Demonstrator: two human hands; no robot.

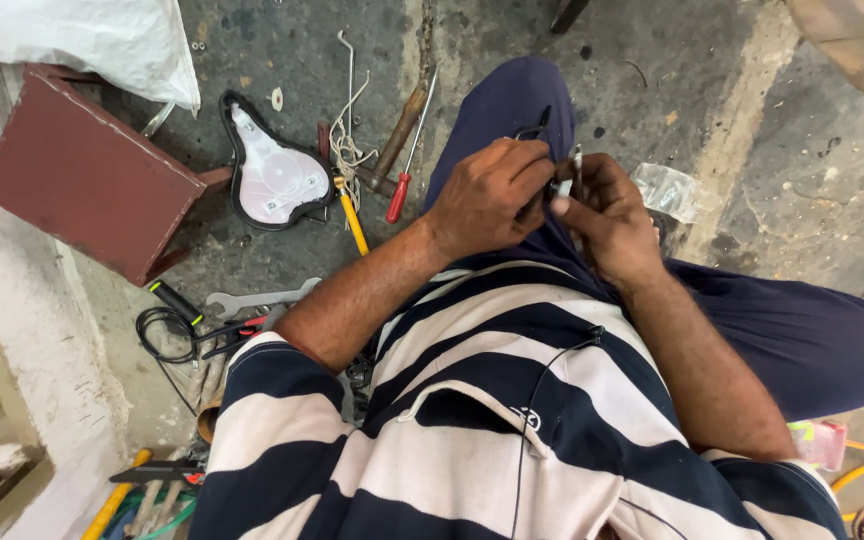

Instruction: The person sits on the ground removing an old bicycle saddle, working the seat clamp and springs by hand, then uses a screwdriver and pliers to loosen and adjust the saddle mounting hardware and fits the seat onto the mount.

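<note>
Small white part [563, 188] with thin black wire [535, 128] is pinched over the raised knee, between both hands | left hand [489, 197] is closed on the part | right hand [607, 215] is closed on it too | red-handled screwdriver [399, 195] and flat wrench [257, 299] are seen on the floor at the left

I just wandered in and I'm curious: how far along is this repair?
Seemingly mid-job. Done: the black-rimmed white cover already lies off on the floor. In hand: the left hand and right hand pinch a small wired part over the knee. Left: screwdrivers and a wrench lie out, nothing reassembled.
</note>
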